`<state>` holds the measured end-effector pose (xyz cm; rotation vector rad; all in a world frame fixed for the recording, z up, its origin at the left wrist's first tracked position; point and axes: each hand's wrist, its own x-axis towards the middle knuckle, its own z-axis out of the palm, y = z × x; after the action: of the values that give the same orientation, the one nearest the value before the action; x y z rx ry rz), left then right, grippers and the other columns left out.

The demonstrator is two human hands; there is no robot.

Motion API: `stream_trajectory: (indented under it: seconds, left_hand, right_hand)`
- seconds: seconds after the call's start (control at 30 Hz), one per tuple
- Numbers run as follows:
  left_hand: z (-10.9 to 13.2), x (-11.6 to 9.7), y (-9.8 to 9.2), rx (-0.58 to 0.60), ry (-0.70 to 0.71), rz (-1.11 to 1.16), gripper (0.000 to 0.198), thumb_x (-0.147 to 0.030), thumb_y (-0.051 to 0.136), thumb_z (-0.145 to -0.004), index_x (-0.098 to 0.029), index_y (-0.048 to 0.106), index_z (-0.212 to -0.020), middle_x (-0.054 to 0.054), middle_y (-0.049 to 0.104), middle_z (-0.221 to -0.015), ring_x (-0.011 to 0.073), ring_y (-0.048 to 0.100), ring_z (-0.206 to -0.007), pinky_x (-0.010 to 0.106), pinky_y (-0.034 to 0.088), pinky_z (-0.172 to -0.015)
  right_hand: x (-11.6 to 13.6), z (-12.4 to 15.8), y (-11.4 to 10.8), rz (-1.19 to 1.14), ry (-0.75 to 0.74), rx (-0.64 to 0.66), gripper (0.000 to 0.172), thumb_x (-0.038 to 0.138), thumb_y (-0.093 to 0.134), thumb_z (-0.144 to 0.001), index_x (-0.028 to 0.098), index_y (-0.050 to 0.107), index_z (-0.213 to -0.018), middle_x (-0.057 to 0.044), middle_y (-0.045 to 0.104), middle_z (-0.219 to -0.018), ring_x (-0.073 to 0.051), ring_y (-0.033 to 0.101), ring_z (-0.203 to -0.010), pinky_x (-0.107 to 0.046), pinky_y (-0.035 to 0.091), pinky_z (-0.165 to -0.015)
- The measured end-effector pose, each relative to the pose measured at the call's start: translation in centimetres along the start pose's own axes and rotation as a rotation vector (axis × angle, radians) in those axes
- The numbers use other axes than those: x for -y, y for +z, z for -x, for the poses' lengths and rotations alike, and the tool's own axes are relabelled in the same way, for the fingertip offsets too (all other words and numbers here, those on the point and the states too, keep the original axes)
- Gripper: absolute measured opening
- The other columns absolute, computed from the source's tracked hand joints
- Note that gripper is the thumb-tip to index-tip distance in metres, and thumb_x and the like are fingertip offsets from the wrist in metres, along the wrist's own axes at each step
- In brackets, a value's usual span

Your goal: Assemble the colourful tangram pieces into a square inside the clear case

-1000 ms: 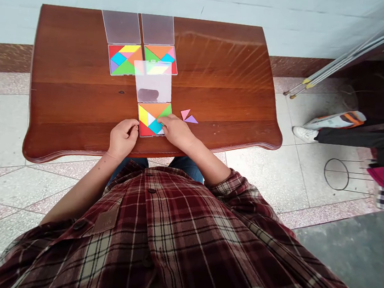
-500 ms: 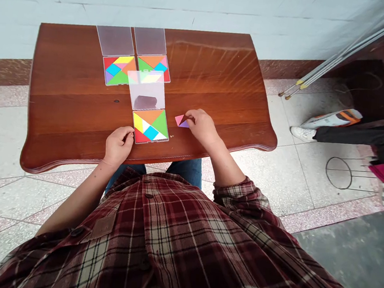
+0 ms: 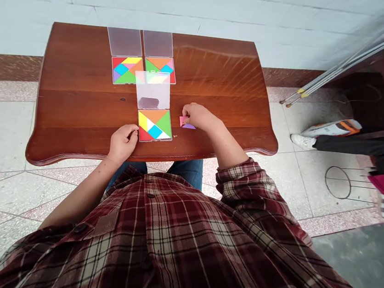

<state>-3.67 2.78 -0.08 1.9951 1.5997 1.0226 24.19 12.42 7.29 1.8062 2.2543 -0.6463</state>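
Note:
The nearest tangram case [image 3: 155,125] lies open on the table, its clear lid folded back. Orange, green, yellow, red and blue pieces sit in it, and white tray shows in two gaps. My left hand [image 3: 122,143] rests at the case's left edge with its fingers curled, and no object shows in them. Right of the case, my right hand [image 3: 198,116] has its thumb and fingers closed at a pink tangram piece [image 3: 181,121]; the fingers partly cover it. A purple tangram piece [image 3: 189,126] lies just below those fingers on the wood.
Behind are two more open tangram cases, a left one [image 3: 126,70] and a right one [image 3: 172,74], the latter partly behind the near lid. The brown table [image 3: 77,117] stands against a white wall. At right are crutches [image 3: 309,88] and another person's leg [image 3: 344,145].
My right hand has shifted slightly left over the loose pieces, its fingers now at the pink one. My left hand stays by the case. The whole view has shifted a little.

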Motion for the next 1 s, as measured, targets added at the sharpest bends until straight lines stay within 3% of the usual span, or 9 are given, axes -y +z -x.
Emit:
stream_trajectory:
  seconds: [0.17, 0.3, 0.57, 0.73, 1.0]
  left_hand:
    - [0.0, -0.2, 0.1, 0.006, -0.018, 0.018, 0.021, -0.025, 0.048, -0.087, -0.020, 0.068, -0.092, 0.005, 0.074, -0.094, 0.0193, 0.068, -0.088, 0.031, 0.053, -0.085]
    - [0.1, -0.4, 0.0, 0.012, -0.031, 0.035, 0.021, -0.025, 0.048, -0.087, -0.020, 0.068, -0.092, 0.006, 0.074, -0.097, 0.0201, 0.068, -0.091, 0.032, 0.054, -0.088]
    - [0.2, -0.4, -0.1, 0.029, -0.051, 0.016, 0.022, -0.027, 0.047, -0.088, -0.021, 0.068, -0.094, 0.006, 0.074, -0.098, 0.0203, 0.067, -0.092, 0.032, 0.053, -0.088]
    - [0.3, -0.2, 0.0, 0.022, -0.026, 0.005, 0.023, -0.028, 0.046, -0.088, -0.020, 0.068, -0.093, 0.006, 0.074, -0.096, 0.0203, 0.068, -0.090, 0.032, 0.052, -0.085]
    - [0.3, -0.3, -0.2, 0.044, -0.031, -0.007, 0.023, -0.028, 0.046, -0.089, -0.020, 0.067, -0.093, 0.006, 0.074, -0.096, 0.0201, 0.067, -0.090, 0.033, 0.052, -0.087]
  right_hand:
    - [-0.7, -0.2, 0.3, -0.093, 0.021, 0.010, 0.013, 0.010, 0.070, -0.075, 0.018, 0.064, -0.083, -0.002, 0.065, -0.082, -0.014, 0.052, -0.069, -0.028, 0.033, -0.063]
    - [-1.8, 0.0, 0.8, -0.229, -0.023, -0.027, 0.024, 0.008, 0.069, -0.075, 0.021, 0.051, -0.066, 0.005, 0.051, -0.062, -0.011, 0.043, -0.059, -0.028, 0.029, -0.060]
    - [-2.3, 0.7, 2.6, -0.628, -0.076, -0.247, 0.023, 0.011, 0.065, -0.076, 0.022, 0.045, -0.070, 0.007, 0.048, -0.064, -0.010, 0.042, -0.062, -0.028, 0.033, -0.063]
    - [0.0, 1.6, 4.6, -0.923, -0.155, -0.253, 0.015, 0.016, 0.062, -0.079, 0.021, 0.049, -0.075, 0.007, 0.048, -0.064, -0.009, 0.044, -0.061, -0.027, 0.036, -0.064]
    - [3.3, 2.7, 7.1, -1.063, -0.197, -0.237, 0.017, 0.023, 0.064, -0.076, 0.022, 0.048, -0.071, 0.008, 0.047, -0.062, -0.009, 0.041, -0.060, -0.025, 0.033, -0.062]
